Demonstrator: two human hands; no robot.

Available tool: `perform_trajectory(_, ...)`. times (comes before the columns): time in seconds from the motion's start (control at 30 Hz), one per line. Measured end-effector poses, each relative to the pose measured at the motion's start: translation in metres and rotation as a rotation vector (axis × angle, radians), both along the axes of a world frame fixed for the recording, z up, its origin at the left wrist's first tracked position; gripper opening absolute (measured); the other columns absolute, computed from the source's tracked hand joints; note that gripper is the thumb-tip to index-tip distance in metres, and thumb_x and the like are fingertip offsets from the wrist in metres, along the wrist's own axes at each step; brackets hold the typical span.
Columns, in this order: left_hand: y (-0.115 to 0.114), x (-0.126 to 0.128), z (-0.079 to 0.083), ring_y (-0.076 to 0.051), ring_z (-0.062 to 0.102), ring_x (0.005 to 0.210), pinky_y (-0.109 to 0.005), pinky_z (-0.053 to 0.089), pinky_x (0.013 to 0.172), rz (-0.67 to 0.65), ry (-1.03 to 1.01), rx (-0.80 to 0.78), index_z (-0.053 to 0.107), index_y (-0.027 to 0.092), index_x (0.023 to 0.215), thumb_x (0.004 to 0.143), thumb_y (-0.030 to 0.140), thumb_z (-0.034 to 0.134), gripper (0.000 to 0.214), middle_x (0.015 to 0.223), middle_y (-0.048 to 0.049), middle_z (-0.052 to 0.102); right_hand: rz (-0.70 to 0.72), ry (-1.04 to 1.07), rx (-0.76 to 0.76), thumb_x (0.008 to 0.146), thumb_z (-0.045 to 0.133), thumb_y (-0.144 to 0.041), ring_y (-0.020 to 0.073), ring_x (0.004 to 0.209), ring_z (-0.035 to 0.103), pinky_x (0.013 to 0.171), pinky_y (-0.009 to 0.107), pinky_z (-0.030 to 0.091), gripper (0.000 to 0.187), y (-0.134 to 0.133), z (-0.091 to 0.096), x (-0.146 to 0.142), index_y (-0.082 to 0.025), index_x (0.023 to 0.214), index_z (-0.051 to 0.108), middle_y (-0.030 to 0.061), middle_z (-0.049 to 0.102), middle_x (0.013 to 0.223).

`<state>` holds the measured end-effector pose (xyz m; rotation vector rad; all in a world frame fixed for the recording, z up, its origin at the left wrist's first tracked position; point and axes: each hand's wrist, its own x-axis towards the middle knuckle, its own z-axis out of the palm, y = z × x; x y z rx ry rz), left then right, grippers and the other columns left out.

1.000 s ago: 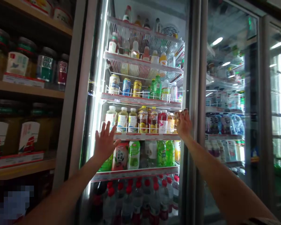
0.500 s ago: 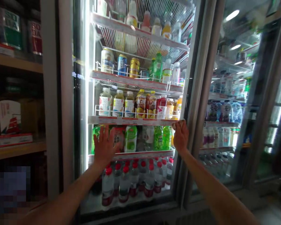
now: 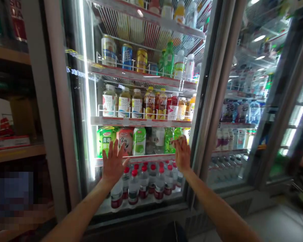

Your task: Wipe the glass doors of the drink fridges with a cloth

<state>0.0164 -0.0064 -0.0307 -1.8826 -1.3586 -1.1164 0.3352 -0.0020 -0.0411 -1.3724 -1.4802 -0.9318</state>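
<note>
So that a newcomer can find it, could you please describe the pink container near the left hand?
In the lit fridge, find the shelf just above the red-capped bottles. Toward its left end, the left hand partly hides the pink container. Its pinkish-red colour sets it apart from the green containers on either side.

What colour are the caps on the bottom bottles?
The caps are red, clearest in the head view.

White glare from a vertical light strip [image 3: 87, 84], dim blurred edges
</note>
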Motion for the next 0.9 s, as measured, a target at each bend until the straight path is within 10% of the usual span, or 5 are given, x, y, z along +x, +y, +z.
perform_trajectory(0.13, -0.002, -0.004, -0.014, -0.031, 0.014, 0.141, -0.059, 0.015, 0.111, -0.033, 0.033, -0.002, 0.028, 0.023, 0.143, 0.085, 0.031, 0.049, 0.062, 0.150, -0.0144, 0.025, 0.086, -0.172, -0.073, 0.085, 0.043, -0.011, 0.0235, 0.141, 0.023, 0.108, 0.051, 0.028, 0.044, -0.011, -0.049, -0.030, -0.029, 0.123, 0.056, 0.0098, 0.045, 0.141)
perform_trajectory(0.33, -0.005, 0.000, -0.014, -0.033, 0.015, 0.140, -0.064, 0.008, 0.111, -0.203, -0.120, 0.046, 0.003, 0.047, 0.142, 0.086, 0.042, 0.040, 0.067, 0.153, 0.0120, -0.001, -0.013, -0.106, -0.084, 0.089, 0.046, -0.020, 0.0227, 0.141, 0.020, 0.110, 0.051, 0.022, 0.041, 0.000, 0.036, -0.046, -0.032, 0.128, 0.051, 0.0068, 0.034, 0.149)
perform_trajectory(0.5, -0.013, 0.003, -0.004, -0.038, 0.011, 0.140, -0.059, -0.001, 0.112, -0.347, -0.204, -0.009, 0.002, 0.061, 0.134, 0.077, 0.055, 0.034, 0.066, 0.146, 0.0311, -0.010, 0.021, -0.452, -0.251, 0.092, 0.041, -0.032, 0.0205, 0.143, 0.016, 0.113, 0.049, 0.020, 0.038, -0.005, 0.035, -0.071, -0.044, 0.127, 0.048, -0.0045, 0.033, 0.150)
perform_trajectory(0.73, -0.011, 0.001, -0.011, -0.032, 0.009, 0.142, -0.059, 0.001, 0.113, -0.287, -0.119, 0.028, 0.002, 0.051, 0.140, 0.084, 0.046, 0.034, 0.065, 0.152, 0.0192, -0.007, -0.029, -0.268, -0.180, 0.092, 0.042, -0.032, 0.0236, 0.143, 0.015, 0.112, 0.050, 0.021, 0.040, 0.001, 0.062, -0.091, -0.039, 0.131, 0.047, -0.0001, 0.028, 0.152)
perform_trajectory(0.9, -0.014, -0.010, -0.028, -0.030, 0.014, 0.141, -0.057, 0.016, 0.112, -0.144, -0.001, -0.071, 0.032, 0.025, 0.142, 0.085, 0.029, 0.041, 0.057, 0.154, -0.0056, 0.018, 0.274, -0.500, -0.224, 0.088, 0.051, -0.026, 0.0181, 0.137, 0.031, 0.114, 0.043, 0.016, 0.032, -0.010, 0.007, -0.091, -0.036, 0.117, 0.059, -0.0029, 0.048, 0.140)
